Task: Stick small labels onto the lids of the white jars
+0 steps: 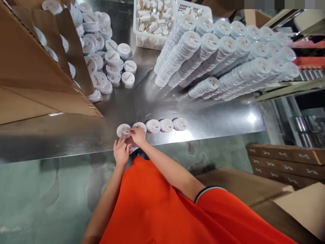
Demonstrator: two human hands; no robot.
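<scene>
Five or so is avoided here: several round white cosmetic jars [153, 126] stand in a row along the near edge of the steel table, each with a small label on top. My left hand [121, 151] is open, its stretched fingers touching the near side of the leftmost jar [123, 130]. Over the right side of that jar, my right hand [138, 135] has its fingers pinched together; whatever they hold is too small to make out. The right hand partly covers the second jar [139, 126].
On the left, a cardboard box [38, 74] holds jars between dividers, with loose piled jars [113, 57] printed "beauty" beside it. Tall wrapped stacks of jars [218, 51] stand back right. A white basket [152, 42] holds small white-capped bottles. Cartons [284, 159] sit lower right.
</scene>
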